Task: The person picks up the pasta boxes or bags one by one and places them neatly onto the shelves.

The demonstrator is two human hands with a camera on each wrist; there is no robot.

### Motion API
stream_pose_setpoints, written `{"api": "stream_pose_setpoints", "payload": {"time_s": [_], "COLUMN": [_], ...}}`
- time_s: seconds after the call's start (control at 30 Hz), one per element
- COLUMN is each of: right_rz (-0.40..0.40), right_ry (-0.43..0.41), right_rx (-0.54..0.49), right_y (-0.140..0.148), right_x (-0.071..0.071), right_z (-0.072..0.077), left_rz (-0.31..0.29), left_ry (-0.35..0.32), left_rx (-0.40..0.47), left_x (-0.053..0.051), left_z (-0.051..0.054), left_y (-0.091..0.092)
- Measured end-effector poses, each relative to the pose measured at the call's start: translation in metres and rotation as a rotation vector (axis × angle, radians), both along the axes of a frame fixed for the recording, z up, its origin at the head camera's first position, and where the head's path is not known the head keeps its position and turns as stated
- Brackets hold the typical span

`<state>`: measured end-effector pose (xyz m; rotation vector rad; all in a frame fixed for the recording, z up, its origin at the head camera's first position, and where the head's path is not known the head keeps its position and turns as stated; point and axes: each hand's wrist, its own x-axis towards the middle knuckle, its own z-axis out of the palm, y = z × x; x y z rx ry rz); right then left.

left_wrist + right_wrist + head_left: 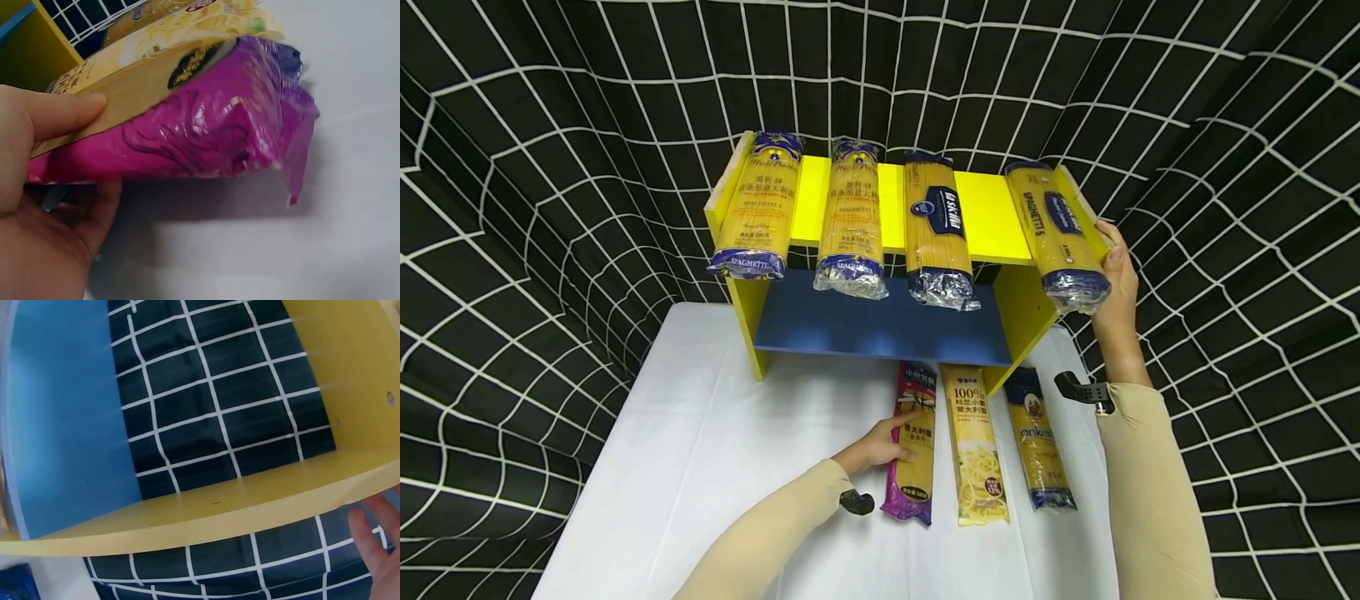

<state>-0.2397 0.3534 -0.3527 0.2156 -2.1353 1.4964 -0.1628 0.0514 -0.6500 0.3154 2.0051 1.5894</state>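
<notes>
My left hand (880, 443) grips a purple spaghetti package (912, 467), thumb on its face and fingers beneath its side in the left wrist view. In that view the package's near end appears raised above the white cloth. Its far end reaches the front edge of the shelf's blue lower board (880, 321). My right hand (1118, 292) rests against the outer side of the yellow shelf's right panel (206, 528); part of this hand falls outside the right wrist view. Close by, a blue-ended spaghetti package (1060, 229) leans on the top board.
A yellow pasta package (976, 450) and a blue-and-gold one (1040, 442) lie on the white table (700, 467) to the right. Three more spaghetti packages (852, 217) stand along the yellow top board (891, 196). Black cloth with a white grid (1247, 250) surrounds the table.
</notes>
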Motion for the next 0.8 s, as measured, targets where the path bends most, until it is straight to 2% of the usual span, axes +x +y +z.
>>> {"api": "stream_pose_setpoints", "payload": {"time_s": [0.17, 0.3, 0.53, 0.7, 0.8], "right_rz": [-0.037, -0.059, -0.033, -0.04, -0.043], "right_ry": [0.002, 0.004, -0.002, -0.01, -0.01], "right_rx": [0.024, 0.041, 0.043, 0.046, 0.049], "right_y": [0.009, 0.015, -0.002, -0.003, -0.003], "right_x": [-0.011, -0.017, 0.002, 0.003, 0.003], "right_z": [-0.009, -0.016, 0.002, 0.003, 0.003], "left_rz": [-0.013, -0.034, -0.075, -0.139, -0.193], "left_ry": [-0.012, -0.028, -0.039, -0.027, 0.01], "left_rx": [0.042, 0.067, 0.114, 0.134, 0.126], "left_x": [0.006, 0.01, 0.016, 0.019, 0.02], "left_z": [0.0, 0.004, 0.018, 0.029, 0.036], "left_y": [-0.007, -0.011, -0.016, -0.019, -0.02]}}
